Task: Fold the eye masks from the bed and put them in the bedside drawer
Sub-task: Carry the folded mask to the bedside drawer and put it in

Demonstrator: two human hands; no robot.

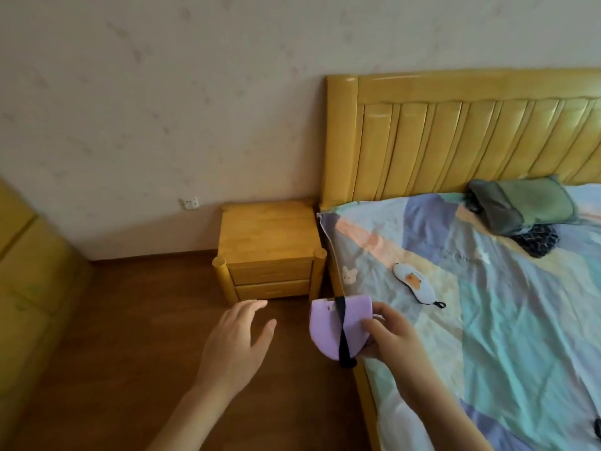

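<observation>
Bedside cabinet (pixel 268 250) stands on floor (pixel 130 336) against far wall, just left of bed (pixel 487 320); both drawers closed, upper (pixel 271 271) over lower (pixel 273 289). Headboard (pixel 471 135) at far end of bed. Eye mask (pixel 414 283) lies on bed nr left edge. Folded eye mask (pixel 328 330) held in right hand (pixel 395 336), over bed's left edge. Left hand (pixel 235 346) to its left, above floor. Bag (pixel 520 206) on bed nr headboard, far right.
</observation>
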